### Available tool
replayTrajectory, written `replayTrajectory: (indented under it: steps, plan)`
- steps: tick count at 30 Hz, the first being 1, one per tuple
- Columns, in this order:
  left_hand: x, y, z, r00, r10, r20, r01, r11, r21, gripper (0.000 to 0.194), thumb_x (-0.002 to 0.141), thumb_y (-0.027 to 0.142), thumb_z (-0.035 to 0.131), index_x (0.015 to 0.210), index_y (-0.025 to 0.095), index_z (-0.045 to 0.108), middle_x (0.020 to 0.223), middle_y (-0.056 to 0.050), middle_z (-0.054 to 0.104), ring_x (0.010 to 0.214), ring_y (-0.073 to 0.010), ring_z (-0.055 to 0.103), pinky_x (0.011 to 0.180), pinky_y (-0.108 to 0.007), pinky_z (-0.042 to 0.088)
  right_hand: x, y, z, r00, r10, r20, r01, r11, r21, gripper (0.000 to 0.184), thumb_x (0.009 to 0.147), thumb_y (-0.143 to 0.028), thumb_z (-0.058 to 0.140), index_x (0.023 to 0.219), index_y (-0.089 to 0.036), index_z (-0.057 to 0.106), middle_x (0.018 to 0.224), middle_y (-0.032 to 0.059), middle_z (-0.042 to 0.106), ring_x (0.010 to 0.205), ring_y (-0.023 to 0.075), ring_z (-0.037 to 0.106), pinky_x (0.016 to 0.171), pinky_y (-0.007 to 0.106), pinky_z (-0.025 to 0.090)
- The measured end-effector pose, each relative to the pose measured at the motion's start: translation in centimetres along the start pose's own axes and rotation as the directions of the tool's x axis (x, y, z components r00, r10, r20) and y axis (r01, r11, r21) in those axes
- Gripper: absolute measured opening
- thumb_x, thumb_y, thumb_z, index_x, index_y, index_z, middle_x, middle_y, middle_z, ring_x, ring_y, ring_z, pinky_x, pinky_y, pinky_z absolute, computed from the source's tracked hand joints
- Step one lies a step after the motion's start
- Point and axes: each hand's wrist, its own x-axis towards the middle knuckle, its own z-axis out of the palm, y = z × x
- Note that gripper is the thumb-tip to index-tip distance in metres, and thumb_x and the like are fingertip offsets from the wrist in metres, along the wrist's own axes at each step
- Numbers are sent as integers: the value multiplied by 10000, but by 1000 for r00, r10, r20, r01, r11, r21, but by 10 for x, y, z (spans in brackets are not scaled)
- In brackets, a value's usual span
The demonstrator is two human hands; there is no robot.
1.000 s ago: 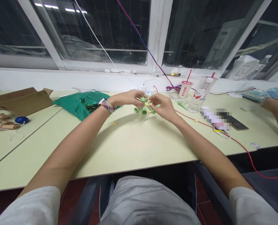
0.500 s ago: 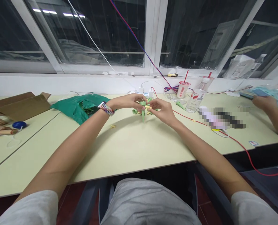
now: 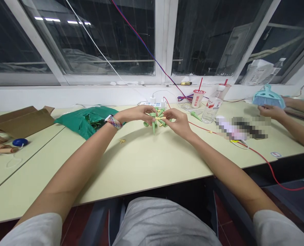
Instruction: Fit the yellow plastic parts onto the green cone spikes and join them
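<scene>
My left hand [image 3: 144, 114] has its fingers closed on a green plastic cone [image 3: 153, 127], wide at the top with its tip pointing down. My right hand [image 3: 178, 122] pinches a small yellow plastic connector [image 3: 160, 118], its inner end at the side of the cone. Behind and around my fingers lie more green and yellow pieces [image 3: 164, 124], partly hidden by both hands. A loose yellow piece [image 3: 122, 140] rests on the table below my left wrist. Another green cone [image 3: 196, 116] lies on its side to the right of my right hand.
On the left are a green plastic bag [image 3: 72, 119], a cardboard box [image 3: 26, 121] and a blue ball [image 3: 20, 142]. A water bottle [image 3: 208, 111] and a cup [image 3: 197, 99] stand back right. A red cable [image 3: 266, 160] crosses the table. Far right, another person's hand [image 3: 270, 111] is beside a light-blue dustpan [image 3: 267, 92].
The yellow connector in my right hand now meets the cone in a more level pose. The other person's light-blue thing has been raised upright and shifted left. My view has shifted slightly.
</scene>
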Motion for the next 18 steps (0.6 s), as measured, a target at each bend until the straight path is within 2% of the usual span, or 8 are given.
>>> replayTrajectory:
  steps: [3, 6, 10, 15, 18]
  plan:
    - [1, 2, 2, 1000, 20, 17, -21, 999, 44, 479, 766, 465, 860, 1138, 193, 727, 1066, -85, 759, 888, -233, 748, 832, -345, 563, -3, -3, 3, 999, 15, 45, -17, 999, 45, 262, 886, -482, 753, 977, -239, 720, 986, 63, 745, 855, 213, 734, 841, 397, 659]
    - [2, 4, 4, 998, 48, 26, -50, 997, 53, 452, 765, 442, 865, 1119, 187, 748, 1035, -89, 775, 870, -227, 741, 811, -335, 550, -7, -6, 7, 994, 89, 68, -96, 989, 108, 328, 891, -558, 746, 971, -242, 716, 942, 51, 755, 830, 216, 752, 808, 389, 663]
    - [0, 7, 4, 998, 59, 21, -60, 997, 52, 459, 776, 439, 858, 1142, 185, 748, 1046, -91, 772, 863, -220, 735, 807, -336, 546, -11, -4, 10, 983, 159, 89, -175, 962, 211, 364, 959, -596, 647, 1013, -237, 678, 838, 23, 741, 752, 200, 759, 753, 371, 662]
    - [-1, 8, 3, 999, 39, 5, -39, 999, 19, 492, 770, 449, 862, 1161, 183, 725, 1041, -89, 763, 864, -230, 742, 833, -360, 561, -11, -1, 11, 988, 131, 78, -144, 970, 196, 378, 879, -574, 747, 1013, -246, 616, 930, 42, 757, 843, 211, 764, 823, 392, 661]
    - [-1, 6, 2, 999, 39, 1, -39, 999, 19, 490, 754, 445, 876, 1138, 176, 734, 1012, -90, 765, 857, -235, 743, 824, -362, 565, -11, 0, 10, 988, 127, 93, -142, 973, 180, 330, 900, -544, 723, 981, -238, 627, 928, 47, 760, 835, 213, 765, 813, 392, 658]
